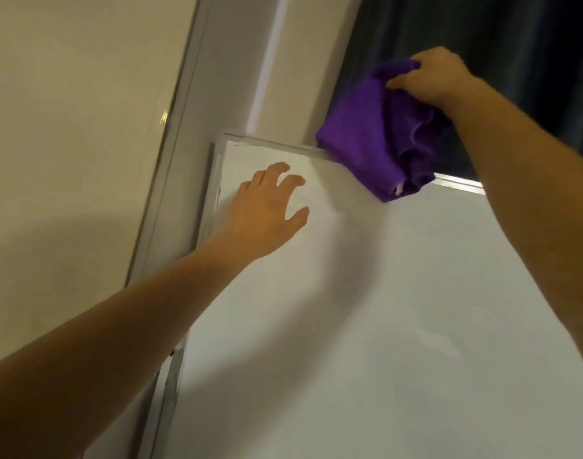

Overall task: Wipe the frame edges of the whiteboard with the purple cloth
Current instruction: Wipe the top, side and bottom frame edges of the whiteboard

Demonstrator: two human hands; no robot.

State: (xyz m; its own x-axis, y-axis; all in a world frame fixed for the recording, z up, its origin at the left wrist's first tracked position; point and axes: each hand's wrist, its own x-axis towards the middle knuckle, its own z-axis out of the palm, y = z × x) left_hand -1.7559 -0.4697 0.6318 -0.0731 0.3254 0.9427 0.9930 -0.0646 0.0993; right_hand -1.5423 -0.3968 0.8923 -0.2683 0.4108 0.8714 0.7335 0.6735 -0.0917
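The whiteboard (366,309) fills the lower right, its thin silver frame (270,144) running along the top and down the left side. My right hand (436,77) grips a bunched purple cloth (369,140) that hangs over the top frame edge, hiding a stretch of it. My left hand (267,207) rests on the board near its upper left corner, fingers spread, holding nothing.
A cream wall (68,127) lies to the left, with a grey vertical strip (171,180) right beside the board's left frame. A dark curtain (515,38) hangs behind the board's top right.
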